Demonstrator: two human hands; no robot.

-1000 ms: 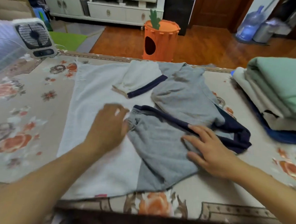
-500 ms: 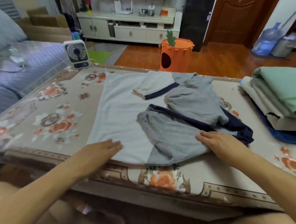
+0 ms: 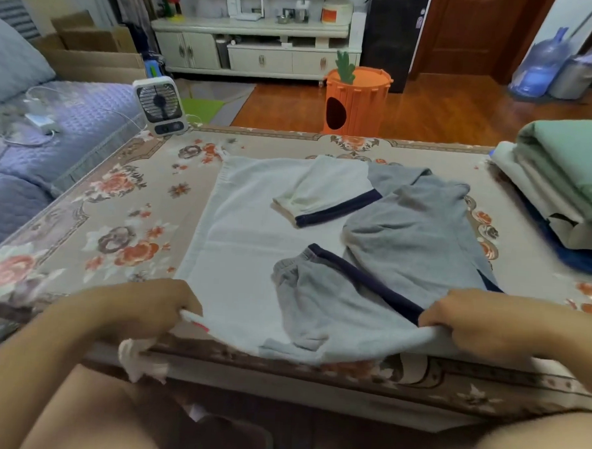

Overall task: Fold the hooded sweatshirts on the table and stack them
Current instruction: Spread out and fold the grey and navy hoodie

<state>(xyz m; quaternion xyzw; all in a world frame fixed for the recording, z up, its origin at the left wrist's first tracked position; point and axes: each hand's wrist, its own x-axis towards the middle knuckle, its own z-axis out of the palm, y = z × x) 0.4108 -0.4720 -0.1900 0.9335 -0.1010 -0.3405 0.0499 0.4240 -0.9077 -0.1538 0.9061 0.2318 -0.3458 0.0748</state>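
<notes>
A white and grey hooded sweatshirt (image 3: 253, 229) with navy trim lies spread on the table, both sleeves folded across its body. The white sleeve (image 3: 323, 191) lies at the far side, the grey sleeve (image 3: 321, 294) nearer me. My left hand (image 3: 153, 306) grips the near left edge of the sweatshirt at the table's front. My right hand (image 3: 478, 319) grips the near right edge, where the grey fabric is lifted slightly off the table. A stack of folded garments (image 3: 564, 190), green on top, sits at the table's right.
The table (image 3: 116, 215) wears a floral cloth. A small white fan (image 3: 159, 105) stands at its far left corner. A blue sofa (image 3: 35, 142) lies to the left. An orange carrot-shaped bin (image 3: 357, 104) stands on the wooden floor beyond the table.
Both hands have moved back from the sleeves to the near edge of the sweatshirt and taken hold of it. The camera has pulled back and tilted up.
</notes>
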